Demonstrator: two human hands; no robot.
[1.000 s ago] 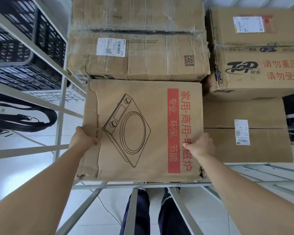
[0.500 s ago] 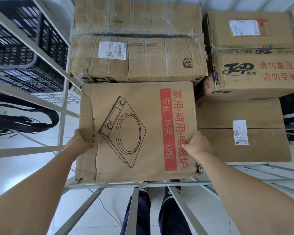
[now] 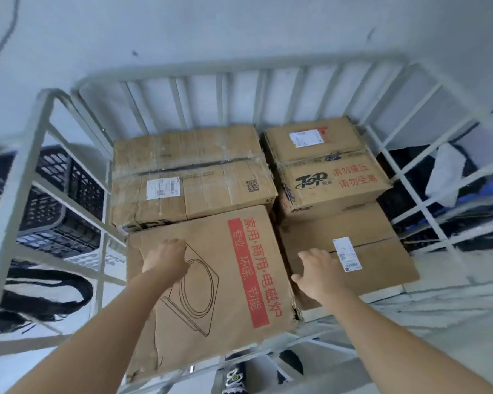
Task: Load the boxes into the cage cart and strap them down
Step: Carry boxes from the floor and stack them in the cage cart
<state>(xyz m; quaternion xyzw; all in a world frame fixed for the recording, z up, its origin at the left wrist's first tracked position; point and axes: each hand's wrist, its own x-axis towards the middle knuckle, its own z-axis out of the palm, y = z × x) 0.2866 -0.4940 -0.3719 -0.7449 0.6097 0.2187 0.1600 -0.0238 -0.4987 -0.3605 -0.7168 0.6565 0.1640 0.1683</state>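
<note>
Inside the cage cart [image 3: 239,66], at its near left, the induction-cooker box [image 3: 234,280] sits against the taped box [image 3: 188,177] behind it, its long axis running away from the person. The left hand [image 3: 165,260] rests palm-down on its top face, gripping nothing; the right hand [image 3: 320,275] is spread and empty by the seam with the labelled box [image 3: 382,251]. With four boxes loaded, strapping looks due next: the black strap [image 3: 49,291] hangs outside the left bars, so the left hand is nearer
</note>
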